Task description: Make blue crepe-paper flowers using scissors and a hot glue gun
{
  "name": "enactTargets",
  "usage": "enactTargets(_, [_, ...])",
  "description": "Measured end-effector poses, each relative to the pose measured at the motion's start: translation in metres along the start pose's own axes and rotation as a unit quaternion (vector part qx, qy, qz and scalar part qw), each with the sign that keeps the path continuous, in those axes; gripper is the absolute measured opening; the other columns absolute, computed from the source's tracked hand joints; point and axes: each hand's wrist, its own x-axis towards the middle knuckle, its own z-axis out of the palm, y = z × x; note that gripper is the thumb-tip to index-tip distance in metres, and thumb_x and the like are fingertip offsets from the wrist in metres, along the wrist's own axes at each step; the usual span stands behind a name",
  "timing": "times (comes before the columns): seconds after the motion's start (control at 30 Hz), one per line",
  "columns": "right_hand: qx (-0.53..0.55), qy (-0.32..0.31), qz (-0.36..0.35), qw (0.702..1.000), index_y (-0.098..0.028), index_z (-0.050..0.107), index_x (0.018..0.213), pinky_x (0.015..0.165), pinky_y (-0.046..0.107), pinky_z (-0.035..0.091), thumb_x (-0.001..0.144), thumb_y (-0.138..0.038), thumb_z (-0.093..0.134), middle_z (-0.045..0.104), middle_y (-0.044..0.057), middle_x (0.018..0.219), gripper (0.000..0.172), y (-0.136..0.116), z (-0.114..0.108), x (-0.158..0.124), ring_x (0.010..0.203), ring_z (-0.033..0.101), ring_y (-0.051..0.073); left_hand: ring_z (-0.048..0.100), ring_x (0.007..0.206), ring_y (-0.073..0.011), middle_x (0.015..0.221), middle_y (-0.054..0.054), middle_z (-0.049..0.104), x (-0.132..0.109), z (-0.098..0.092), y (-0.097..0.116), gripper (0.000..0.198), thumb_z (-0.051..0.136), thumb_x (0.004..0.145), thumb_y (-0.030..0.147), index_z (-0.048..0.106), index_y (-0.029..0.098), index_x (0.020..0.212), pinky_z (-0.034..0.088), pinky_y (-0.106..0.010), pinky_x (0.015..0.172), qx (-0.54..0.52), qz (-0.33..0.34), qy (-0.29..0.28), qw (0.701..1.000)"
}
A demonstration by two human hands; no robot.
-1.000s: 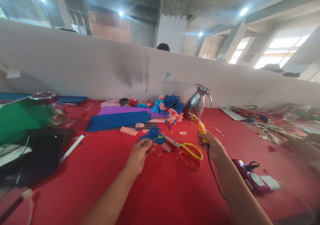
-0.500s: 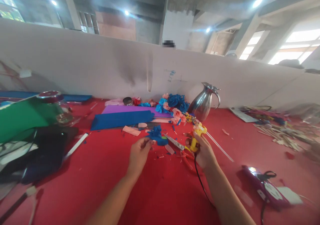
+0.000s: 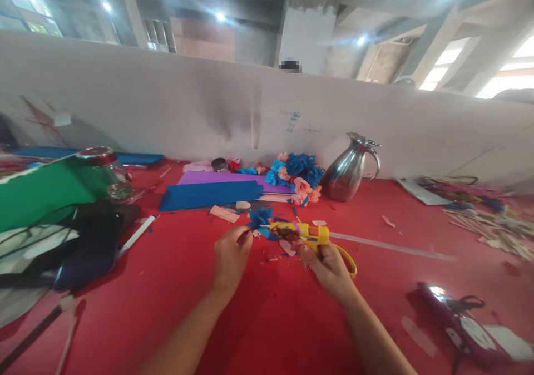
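My right hand (image 3: pixel 327 264) is closed round the handle of a yellow glue gun (image 3: pixel 300 232), held level with its nozzle pointing left. A long clear glue stick (image 3: pixel 387 245) sticks out of the gun's back. Fingers pinched, my left hand (image 3: pixel 232 252) holds the edge of a dark blue paper flower (image 3: pixel 261 218). The nozzle tip is at the flower, beside my left fingertips; whether it touches cannot be made out. Pink paper petals (image 3: pixel 287 247) and small scraps lie beneath the gun.
Blue paper (image 3: pixel 208 195) lies on a purple sheet (image 3: pixel 204 178), beside paper flowers (image 3: pixel 300 169) and a metal jug (image 3: pixel 348 169). A glass jar (image 3: pixel 110 177) and dark bag (image 3: pixel 95 247) are left. Sticks (image 3: pixel 496 230) and a purple power strip (image 3: pixel 463 322) are right.
My right hand has turned the glue gun level and brought its nozzle left to the blue flower. The scissors seen beside it are now mostly hidden. The view has shifted slightly left.
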Motion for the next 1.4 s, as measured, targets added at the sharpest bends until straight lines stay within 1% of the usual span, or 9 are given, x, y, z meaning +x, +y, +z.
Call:
enactTargets(0.13, [-0.162,-0.009,-0.030,0.986,-0.017,0.059,0.079,0.049,0.023,0.036,0.087,-0.040,0.049,0.053,-0.001,0.057,0.026,0.003,0.001,-0.001,0.051,0.047,0.013,0.062,0.060,-0.0138,0.072,-0.002,0.072,-0.001,0.000,-0.001,0.017,0.054,0.078,0.025,0.070,0.020,0.076,0.046,-0.022,0.061,0.002,0.042,-0.004,0.999])
enactTargets(0.3, [-0.264,0.013,-0.058,0.963,-0.019,0.056,0.074,0.053,0.025,0.039,0.088,-0.039,0.046,0.062,0.004,0.063,0.027,0.007,0.006,0.000,0.056,0.057,0.018,0.062,0.059,-0.0137,0.073,-0.002,0.073,-0.002,0.001,-0.002,0.016,0.055,0.077,0.025,0.070,0.019,0.078,0.047,-0.023,0.060,-0.011,0.041,-0.007,0.999])
enactTargets(0.47, [-0.293,0.028,-0.068,0.953,-0.019,0.059,0.078,0.054,0.026,0.040,0.090,-0.037,0.042,0.065,0.006,0.065,0.028,0.010,0.007,0.000,0.058,0.060,0.020,0.064,0.059,-0.0144,0.075,-0.003,0.074,-0.003,0.001,-0.001,0.017,0.056,0.078,0.025,0.071,0.019,0.080,0.049,-0.024,0.060,-0.011,0.047,-0.017,0.999])
enactTargets(0.57, [-0.301,0.017,-0.062,0.951,-0.018,0.061,0.083,0.054,0.026,0.041,0.091,-0.038,0.043,0.065,0.005,0.063,0.028,0.012,0.007,0.000,0.057,0.061,0.020,0.064,0.060,-0.0147,0.075,-0.004,0.074,-0.004,0.001,-0.002,0.017,0.056,0.078,0.024,0.072,0.018,0.081,0.049,-0.024,0.061,-0.001,0.046,-0.022,0.999])
enactTargets(0.73, [-0.324,0.003,-0.077,0.943,-0.016,0.062,0.094,0.059,0.027,0.043,0.092,-0.038,0.042,0.070,0.009,0.076,0.031,0.014,0.010,-0.001,0.068,0.066,0.023,0.065,0.061,-0.0149,0.075,-0.004,0.074,-0.005,0.001,0.000,0.018,0.055,0.079,0.024,0.072,0.018,0.081,0.048,-0.024,0.061,-0.002,0.046,-0.031,0.998])
enactTargets(0.83, [-0.351,0.013,-0.079,0.933,-0.015,0.063,0.094,0.061,0.028,0.043,0.092,-0.039,0.041,0.071,0.011,0.079,0.033,0.016,0.012,-0.001,0.070,0.066,0.024,0.065,0.061,-0.0154,0.074,-0.004,0.074,-0.005,0.001,0.003,0.018,0.055,0.079,0.025,0.072,0.019,0.079,0.049,-0.025,0.061,-0.003,0.037,-0.040,0.999])
enactTargets(0.93, [-0.352,0.018,-0.073,0.933,-0.015,0.063,0.094,0.063,0.028,0.044,0.093,-0.040,0.041,0.072,0.011,0.083,0.034,0.016,0.012,-0.002,0.074,0.067,0.024,0.066,0.061,-0.0161,0.074,-0.004,0.075,-0.005,0.000,0.004,0.018,0.055,0.078,0.025,0.072,0.019,0.079,0.050,-0.026,0.062,-0.009,0.026,-0.043,0.999])
enactTargets(1.13, [-0.358,0.027,-0.071,0.931,-0.016,0.063,0.088,0.059,0.027,0.042,0.092,-0.040,0.042,0.071,0.009,0.076,0.033,0.015,0.012,-0.002,0.068,0.066,0.023,0.067,0.064,-0.0167,0.078,-0.004,0.075,-0.005,0.001,0.001,0.019,0.055,0.079,0.026,0.073,0.020,0.082,0.049,-0.025,0.061,-0.015,0.012,-0.049,0.999])
enactTargets(1.4, [-0.369,0.016,-0.064,0.927,-0.015,0.063,0.085,0.055,0.027,0.037,0.092,-0.039,0.041,0.067,0.007,0.067,0.033,0.010,0.011,-0.001,0.060,0.063,0.022,0.066,0.061,-0.0168,0.072,-0.002,0.074,-0.005,0.000,0.005,0.020,0.055,0.077,0.028,0.073,0.020,0.078,0.048,-0.025,0.059,-0.029,-0.002,-0.054,0.998])
